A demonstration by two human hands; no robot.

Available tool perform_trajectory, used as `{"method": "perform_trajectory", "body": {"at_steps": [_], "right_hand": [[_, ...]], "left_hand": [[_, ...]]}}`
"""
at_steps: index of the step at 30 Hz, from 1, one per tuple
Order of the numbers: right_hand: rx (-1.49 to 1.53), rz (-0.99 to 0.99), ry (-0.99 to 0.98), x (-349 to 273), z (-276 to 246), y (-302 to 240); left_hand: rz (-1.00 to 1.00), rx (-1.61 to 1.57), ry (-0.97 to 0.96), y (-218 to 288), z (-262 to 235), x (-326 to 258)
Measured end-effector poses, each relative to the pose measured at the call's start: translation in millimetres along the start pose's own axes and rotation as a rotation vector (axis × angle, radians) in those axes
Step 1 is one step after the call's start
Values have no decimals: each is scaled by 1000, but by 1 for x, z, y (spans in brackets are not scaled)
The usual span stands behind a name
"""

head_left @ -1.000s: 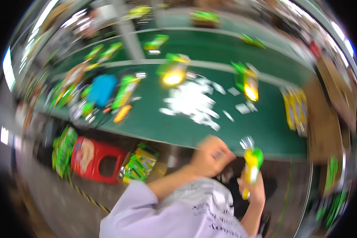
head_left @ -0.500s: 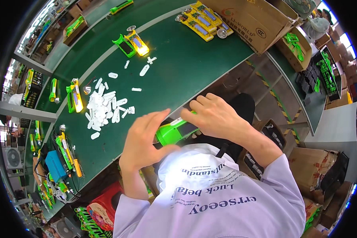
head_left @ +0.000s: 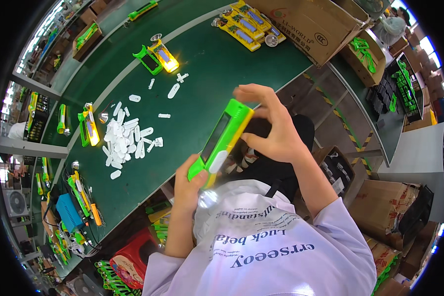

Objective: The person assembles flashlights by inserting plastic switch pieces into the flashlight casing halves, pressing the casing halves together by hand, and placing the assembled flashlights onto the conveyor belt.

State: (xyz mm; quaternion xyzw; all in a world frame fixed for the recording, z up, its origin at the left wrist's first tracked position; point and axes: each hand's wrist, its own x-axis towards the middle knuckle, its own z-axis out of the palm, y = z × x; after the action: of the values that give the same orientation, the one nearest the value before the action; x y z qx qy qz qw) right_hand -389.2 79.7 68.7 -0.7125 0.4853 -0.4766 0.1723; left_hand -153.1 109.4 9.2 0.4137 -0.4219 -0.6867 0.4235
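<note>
**Green lamp held slantwise above the lap**

The green lamp (head_left: 222, 143) is held in front of the chest, over the near edge of the green table (head_left: 202, 64). Its long axis runs on a slant, from the lower left up to the upper right; the yellow-edged end points up and away toward the table, and the narrow handle end points down toward the body. The dark panel on its face is turned to the left.

Half a second earlier the lamp lay nearly level between the two hands, which were cupped close over it and hid most of it. It is now seen tilted up and almost wholly uncovered.

The handle end is gripped in the closed left hand (head_left: 191, 182), so the body of the lamp stands out above and beyond that fist. The right hand (head_left: 274, 126) is set against the upper end from the right, with the thumb behind the yellow edge and the fingers curled over the top; the lamp is steadied by it rather than enclosed.

Farther out on the table a heap of small white parts (head_left: 126, 138) is spread. Beyond it a lit lamp (head_left: 164, 55) is seen, and at the far right a cardboard box (head_left: 306, 24).
</note>
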Motion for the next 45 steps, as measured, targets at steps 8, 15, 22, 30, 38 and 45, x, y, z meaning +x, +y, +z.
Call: {"method": "perform_trajectory", "body": {"at_steps": [8, 15, 22, 30, 38, 45], "right_hand": [[696, 451, -139, -13, 11, 20], [-264, -283, -41, -20, 16, 26], [-399, -441, 136, -38, 22, 37], [-308, 80, 111, -59, 37, 52], [-204, 781, 44, -100, 61, 52], [-221, 838, 101, -116, 67, 50]], "left_hand": [[-109, -36, -224, -26, 12, -6], [-336, -190, -323, -27, -9, 2], [-359, -138, -425, -38, -10, 7], [-318, -234, -299, -56, 0, 11], [12, 30, -162, -100, 37, -6], [134, 122, 58, -122, 44, 0]]}}
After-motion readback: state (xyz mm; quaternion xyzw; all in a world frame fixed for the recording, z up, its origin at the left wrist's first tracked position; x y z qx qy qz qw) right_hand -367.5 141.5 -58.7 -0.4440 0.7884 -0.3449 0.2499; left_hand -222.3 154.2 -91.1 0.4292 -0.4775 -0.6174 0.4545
